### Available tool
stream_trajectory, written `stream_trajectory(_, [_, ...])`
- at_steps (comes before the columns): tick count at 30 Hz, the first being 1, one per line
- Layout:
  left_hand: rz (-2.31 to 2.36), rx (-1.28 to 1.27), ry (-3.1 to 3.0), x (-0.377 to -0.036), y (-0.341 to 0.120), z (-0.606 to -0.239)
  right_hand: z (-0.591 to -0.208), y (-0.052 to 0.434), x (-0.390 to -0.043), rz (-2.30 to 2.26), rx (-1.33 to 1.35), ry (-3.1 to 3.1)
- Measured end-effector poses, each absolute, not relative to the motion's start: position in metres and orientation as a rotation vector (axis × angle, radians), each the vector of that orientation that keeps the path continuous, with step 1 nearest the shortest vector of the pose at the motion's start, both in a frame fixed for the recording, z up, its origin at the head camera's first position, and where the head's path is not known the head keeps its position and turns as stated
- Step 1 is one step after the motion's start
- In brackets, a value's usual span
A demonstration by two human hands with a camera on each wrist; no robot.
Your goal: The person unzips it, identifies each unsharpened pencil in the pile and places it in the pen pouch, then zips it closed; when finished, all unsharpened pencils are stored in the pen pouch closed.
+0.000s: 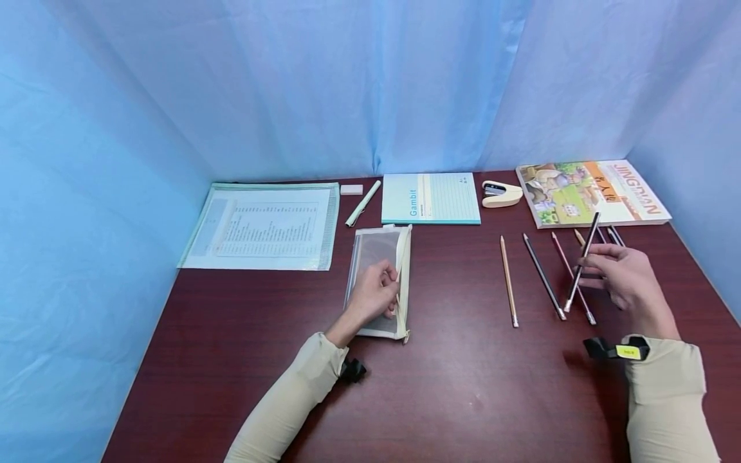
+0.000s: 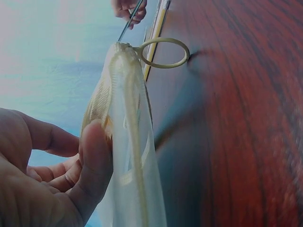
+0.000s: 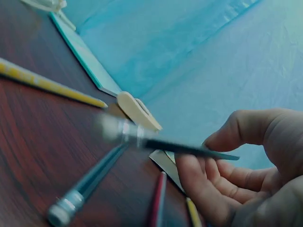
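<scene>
My left hand (image 1: 373, 292) pinches the cream zipper edge of a see-through pencil pouch (image 1: 370, 247) lying on the table. In the left wrist view, thumb and fingers hold that edge raised, and a ring pull (image 2: 164, 66) sticks out at its end. Over on the right, my right hand (image 1: 631, 276) pinches a dark pencil (image 1: 586, 247) by its shaft, tilted above the table with its white eraser (image 3: 108, 127) end down. Beneath and beside it lie a yellow pencil (image 1: 508, 283), another dark pencil (image 1: 543, 273) and a red pencil (image 1: 563, 254). Further pencils are partly hidden behind the right hand.
Along the back stand, left to right, a mesh document bag (image 1: 272, 225) with a printed sheet, a white eraser block (image 1: 351, 190), a pale green pen (image 1: 363, 204), a Gambit notebook (image 1: 431, 199), a cream stapler (image 1: 501, 194) and a picture book (image 1: 590, 193). Blue curtains (image 1: 289, 83) enclose the table.
</scene>
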State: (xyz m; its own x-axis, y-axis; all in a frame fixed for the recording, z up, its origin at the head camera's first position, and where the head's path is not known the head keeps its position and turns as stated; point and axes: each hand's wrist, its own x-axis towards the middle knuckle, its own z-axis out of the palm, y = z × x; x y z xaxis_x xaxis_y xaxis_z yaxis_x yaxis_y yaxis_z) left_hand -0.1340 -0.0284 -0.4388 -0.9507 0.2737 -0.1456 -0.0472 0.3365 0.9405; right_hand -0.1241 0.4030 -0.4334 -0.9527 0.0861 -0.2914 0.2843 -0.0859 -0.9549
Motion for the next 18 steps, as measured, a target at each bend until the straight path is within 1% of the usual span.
stream_trajectory(4, [1.639,0.191,2.329,-0.134,-0.029,-0.438,-0.442,0.403,-0.128,-2.418,0.229,1.679])
stream_trajectory(9, [1.630,0.181,2.328,-0.134,-0.030,-0.438,-0.451,0.399,-0.134,-2.565,0.039,1.368])
stream_trajectory(12, [1.636,0.182,2.327,-0.134,-0.030,-0.439,-0.454,0.394,-0.136,-2.574,-0.001,1.269])
stream_trajectory(18, [1.643,0.189,2.324,-0.135,-0.030,-0.439,-0.453,0.376,-0.139,-2.535,0.000,1.204])
